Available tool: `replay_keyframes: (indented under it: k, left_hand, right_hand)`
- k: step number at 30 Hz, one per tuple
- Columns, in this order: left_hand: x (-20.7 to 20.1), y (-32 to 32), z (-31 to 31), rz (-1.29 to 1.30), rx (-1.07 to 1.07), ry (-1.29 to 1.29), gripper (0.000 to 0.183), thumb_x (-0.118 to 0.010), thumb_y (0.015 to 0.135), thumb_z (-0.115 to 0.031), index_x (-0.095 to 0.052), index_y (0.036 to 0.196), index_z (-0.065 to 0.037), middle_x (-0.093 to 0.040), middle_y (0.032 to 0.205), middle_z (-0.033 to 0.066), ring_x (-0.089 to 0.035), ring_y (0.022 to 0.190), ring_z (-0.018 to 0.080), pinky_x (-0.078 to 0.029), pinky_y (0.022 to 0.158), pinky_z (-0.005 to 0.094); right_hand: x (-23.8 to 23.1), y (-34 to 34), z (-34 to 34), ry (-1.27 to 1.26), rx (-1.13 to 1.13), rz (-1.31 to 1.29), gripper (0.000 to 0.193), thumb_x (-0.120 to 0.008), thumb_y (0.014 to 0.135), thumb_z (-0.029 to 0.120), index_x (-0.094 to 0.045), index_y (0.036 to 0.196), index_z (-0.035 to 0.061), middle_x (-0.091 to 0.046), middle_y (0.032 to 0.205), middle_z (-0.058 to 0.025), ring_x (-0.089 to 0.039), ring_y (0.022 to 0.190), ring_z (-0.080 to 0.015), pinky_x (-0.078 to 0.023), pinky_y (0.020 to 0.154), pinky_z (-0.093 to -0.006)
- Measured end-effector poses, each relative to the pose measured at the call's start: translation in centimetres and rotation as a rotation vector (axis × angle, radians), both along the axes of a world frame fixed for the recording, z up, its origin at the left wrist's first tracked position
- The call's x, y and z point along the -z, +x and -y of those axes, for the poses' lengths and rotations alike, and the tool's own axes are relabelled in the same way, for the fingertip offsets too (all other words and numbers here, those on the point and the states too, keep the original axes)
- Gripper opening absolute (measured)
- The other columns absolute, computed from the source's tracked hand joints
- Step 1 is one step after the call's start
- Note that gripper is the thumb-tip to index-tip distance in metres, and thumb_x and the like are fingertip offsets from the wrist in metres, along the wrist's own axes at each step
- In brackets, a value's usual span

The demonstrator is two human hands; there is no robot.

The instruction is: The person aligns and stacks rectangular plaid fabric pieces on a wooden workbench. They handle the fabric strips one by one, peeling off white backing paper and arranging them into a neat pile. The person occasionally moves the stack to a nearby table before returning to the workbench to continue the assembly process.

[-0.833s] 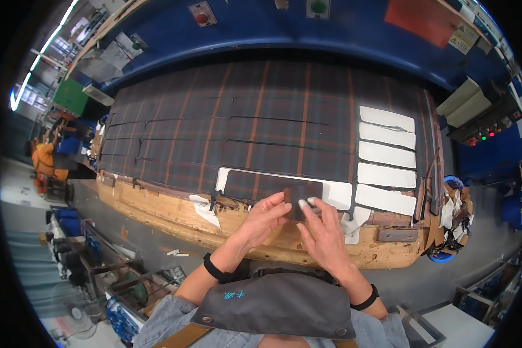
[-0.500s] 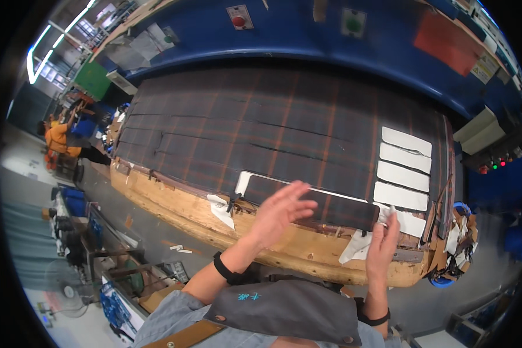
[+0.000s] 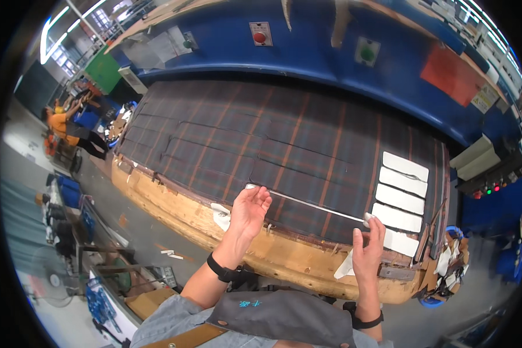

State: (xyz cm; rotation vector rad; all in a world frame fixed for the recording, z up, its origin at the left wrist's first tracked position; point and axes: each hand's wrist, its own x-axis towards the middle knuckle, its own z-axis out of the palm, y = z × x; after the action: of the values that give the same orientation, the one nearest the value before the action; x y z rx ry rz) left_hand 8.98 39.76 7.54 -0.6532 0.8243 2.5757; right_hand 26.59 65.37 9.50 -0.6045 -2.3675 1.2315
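Dark plaid fabric (image 3: 214,133) with several cut slits lies across the large pressing table. A plaid strip (image 3: 307,211) lies along its near edge, and a thin white band (image 3: 322,207) shows along that strip's far side. My left hand (image 3: 250,211) is over the strip's left end, its fingers loosely bent and apparently holding nothing. At the other end, my right hand (image 3: 368,246) has its thumb and fingers apart, with white covers on some fingertips. Just beyond it, several white rounded rectangular pieces (image 3: 400,191) lie in a column on the fabric.
A worn wooden edge (image 3: 174,206) runs along the table's front. Behind rises a blue machine body (image 3: 307,52) with a red button (image 3: 259,37). A control box (image 3: 481,180) with lit buttons stands right, above a blue bin (image 3: 446,261) of scraps. Another person (image 3: 64,124) works far left.
My left hand has moved left to the strip's left end. My right hand stays near the right end. The plaid strip now covers more of the white beneath it. The whole view has shifted slightly.
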Motion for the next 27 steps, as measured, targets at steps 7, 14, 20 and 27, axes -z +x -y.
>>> replay_keyframes:
  k: [7,14,20,27]
  left_hand:
    - [1.2,-0.7,-0.2,0.018,0.032,-0.024,0.007,-0.064,0.089,-0.010,-0.060,0.092,-0.006,-0.062,0.093,0.0070,-0.061,0.085,0.0198,-0.053,0.076,0.0313]
    - [2.5,-0.8,-0.8,0.037,0.107,0.105,0.009,-0.063,0.091,-0.010,-0.059,0.097,-0.004,-0.063,0.088,0.0068,-0.065,0.083,0.0218,-0.055,0.073,0.0323]
    - [3.0,-1.0,-0.7,-0.002,0.131,0.154,0.023,-0.061,0.091,-0.010,-0.058,0.113,-0.002,-0.066,0.103,0.0088,-0.066,0.082,0.0199,-0.055,0.069,0.0316]
    - [3.1,-0.7,-0.9,-0.049,0.137,0.167,0.021,-0.058,0.095,-0.009,-0.055,0.115,-0.003,-0.065,0.109,0.0090,-0.065,0.082,0.0196,-0.054,0.069,0.0318]
  right_hand:
    - [-0.7,-5.3,1.8,0.171,-0.216,-0.069,0.039,-0.067,0.092,0.012,-0.059,0.128,0.0016,-0.052,0.130,-0.0192,-0.054,0.119,-0.0358,-0.047,0.099,-0.0395]
    - [0.3,-12.6,6.0,0.308,-0.487,-0.111,0.042,-0.071,0.088,0.017,-0.059,0.125,-0.0014,-0.058,0.122,-0.0189,-0.054,0.115,-0.0368,-0.046,0.098,-0.0429]
    - [2.0,-16.1,7.5,0.378,-0.517,-0.053,0.041,-0.073,0.087,0.020,-0.062,0.120,-0.0001,-0.061,0.119,-0.0159,-0.055,0.111,-0.0336,-0.045,0.096,-0.0421]
    - [2.5,-16.8,7.1,0.490,-0.538,-0.101,0.038,-0.076,0.084,0.022,-0.066,0.116,0.0027,-0.066,0.110,-0.0111,-0.058,0.107,-0.0305,-0.046,0.092,-0.0410]
